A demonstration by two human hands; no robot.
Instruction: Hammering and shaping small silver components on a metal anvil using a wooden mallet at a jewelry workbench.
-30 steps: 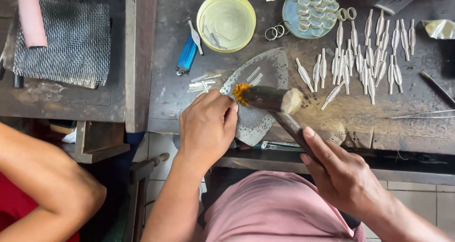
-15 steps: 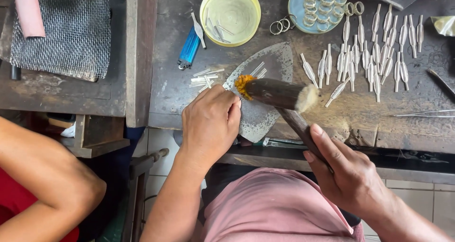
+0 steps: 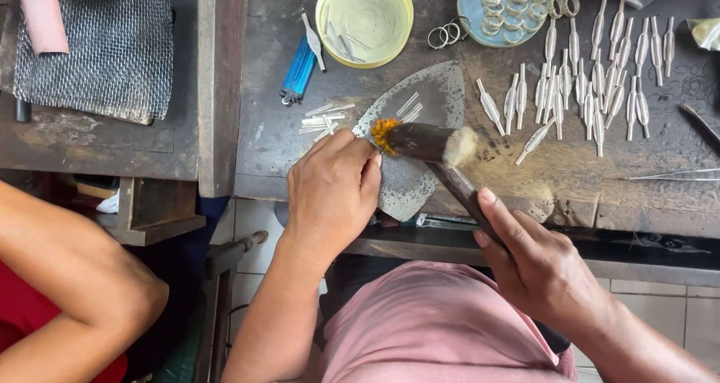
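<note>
Steel plate (image 3: pixel 409 181) on table (image 3: pixel 270 139): left hand (image 3: pixel 334 192) pins a small piece there, hidden under its fingers. Right hand (image 3: pixel 536 267), grip closed around mallet (image 3: pixel 439 151) handle, mid-hammering; next blow needs aim clear of fingertips.

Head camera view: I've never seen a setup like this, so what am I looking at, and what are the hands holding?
This is one picture from a camera on a person's head, looking down at a dark workbench. The right hand grips the handle of a mallet whose head rests over a flat iron plate. The left hand presses something small beside it; its fingers hide what. Around lie rows of small silver pieces, a yellow dish, a blue lighter and wire mesh. Another person's arm shows at left.
</note>
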